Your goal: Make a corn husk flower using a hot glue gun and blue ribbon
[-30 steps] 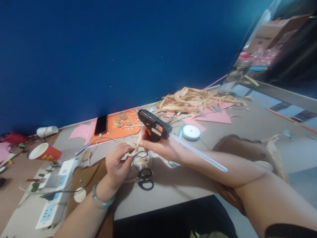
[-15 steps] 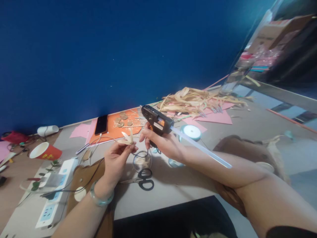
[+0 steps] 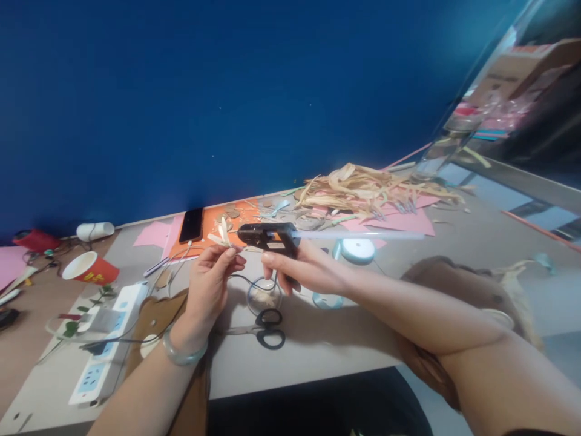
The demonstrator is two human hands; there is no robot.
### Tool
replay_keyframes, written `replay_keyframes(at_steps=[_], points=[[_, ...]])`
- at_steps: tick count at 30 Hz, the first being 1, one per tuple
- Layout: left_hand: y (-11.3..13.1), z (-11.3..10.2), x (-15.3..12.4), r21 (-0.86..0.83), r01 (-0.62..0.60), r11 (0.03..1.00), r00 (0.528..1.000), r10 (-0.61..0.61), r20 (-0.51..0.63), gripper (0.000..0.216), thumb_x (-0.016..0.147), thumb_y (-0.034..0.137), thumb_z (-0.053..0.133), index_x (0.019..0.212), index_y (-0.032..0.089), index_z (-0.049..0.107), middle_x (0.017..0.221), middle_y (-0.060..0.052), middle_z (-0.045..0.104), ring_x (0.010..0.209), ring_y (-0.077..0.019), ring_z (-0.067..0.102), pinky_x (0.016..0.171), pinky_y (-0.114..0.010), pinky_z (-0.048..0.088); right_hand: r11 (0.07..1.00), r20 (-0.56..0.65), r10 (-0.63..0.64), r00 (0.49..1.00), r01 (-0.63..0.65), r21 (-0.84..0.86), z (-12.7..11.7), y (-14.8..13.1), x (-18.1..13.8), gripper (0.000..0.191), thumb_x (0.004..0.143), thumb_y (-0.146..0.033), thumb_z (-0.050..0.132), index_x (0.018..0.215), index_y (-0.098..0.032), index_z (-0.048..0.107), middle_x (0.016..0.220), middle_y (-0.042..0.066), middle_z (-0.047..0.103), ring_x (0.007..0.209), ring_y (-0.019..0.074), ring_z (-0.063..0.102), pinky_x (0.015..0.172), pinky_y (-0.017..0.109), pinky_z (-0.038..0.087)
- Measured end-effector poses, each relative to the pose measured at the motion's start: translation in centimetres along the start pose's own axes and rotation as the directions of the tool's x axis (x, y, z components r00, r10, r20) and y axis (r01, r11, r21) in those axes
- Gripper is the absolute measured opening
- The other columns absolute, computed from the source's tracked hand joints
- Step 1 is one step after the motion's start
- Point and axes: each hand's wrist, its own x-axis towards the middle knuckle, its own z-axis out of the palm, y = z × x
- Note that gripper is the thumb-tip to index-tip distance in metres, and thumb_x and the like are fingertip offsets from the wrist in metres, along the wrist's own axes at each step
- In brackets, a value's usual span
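My right hand grips a black glue gun, held level with its nozzle pointing left. A clear glue stick juts out of its back toward the right. My left hand pinches a small pale folded straw piece and holds it up right at the nozzle. Both hands hover above the grey table. A green bangle sits on my left wrist. Black scissors lie under the hands, next to a small clear round container.
A heap of dried straw strips lies on pink paper at the back. An orange sheet carries a phone and cardboard discs. A white power strip, a red paper cup, a tape roll and brown cardboard surround the hands.
My right hand has tipped the glue gun from slanted to level and swung its nozzle toward the straw piece. My left hand lifted that piece off the table up to the nozzle.
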Motion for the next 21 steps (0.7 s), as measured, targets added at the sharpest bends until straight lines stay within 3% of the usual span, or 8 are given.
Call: replay_keyframes(at_steps=[13, 21], points=[[0.17, 0.41, -0.03, 0.025, -0.035, 0.999, 0.999, 0.036, -0.024, 0.026, 0.067, 0.031, 0.08, 0.072, 0.015, 0.061, 0.062, -0.001, 0.069, 0.056, -0.0117, 0.066, 0.058, -0.022, 0.054, 0.969, -0.034, 0.044, 0.998, -0.051, -0.241, 0.58, 0.42, -0.19, 0.055, 0.088, -0.065, 0.043, 0.082, -0.013, 0.061, 0.05, 0.0, 0.055, 0.049, 0.0114, 0.055, 0.05, 0.022, 0.043], [0.08, 0.22, -0.15, 0.033, -0.058, 0.998, 0.998, 0.059, -0.03, 0.022, 0.069, 0.028, 0.079, 0.073, 0.015, 0.062, 0.069, -0.002, 0.071, 0.058, -0.0116, 0.067, 0.06, -0.023, 0.055, 0.989, -0.065, 0.002, 0.998, -0.012, -0.149, 0.6, -0.01, -0.21, 0.049, 0.088, -0.06, 0.046, 0.077, -0.014, 0.06, 0.048, -0.002, 0.052, 0.046, 0.0101, 0.053, 0.048, 0.021, 0.043]])
